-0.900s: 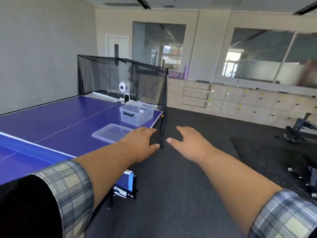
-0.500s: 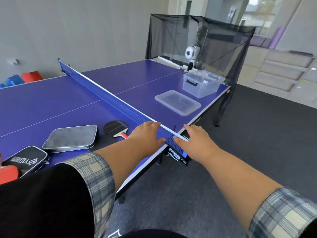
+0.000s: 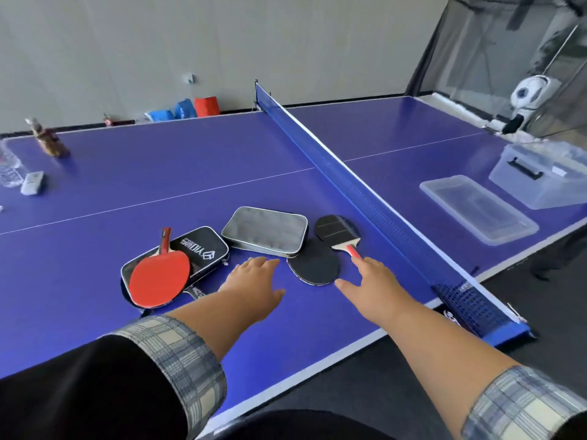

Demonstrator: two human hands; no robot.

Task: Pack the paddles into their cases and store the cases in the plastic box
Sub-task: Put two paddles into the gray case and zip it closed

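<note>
Fingers straight: left hand, right hand outstretched.

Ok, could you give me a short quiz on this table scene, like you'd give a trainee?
1. True or false: the red paddle lies on top of the black case.
2. Where is the lid of the plastic box? A on the box; B on the table beside it; C on the floor.
3. Fill in: the ___ hand is nearest the black paddle's handle.
Key: 1 true; 2 B; 3 right hand.
</note>
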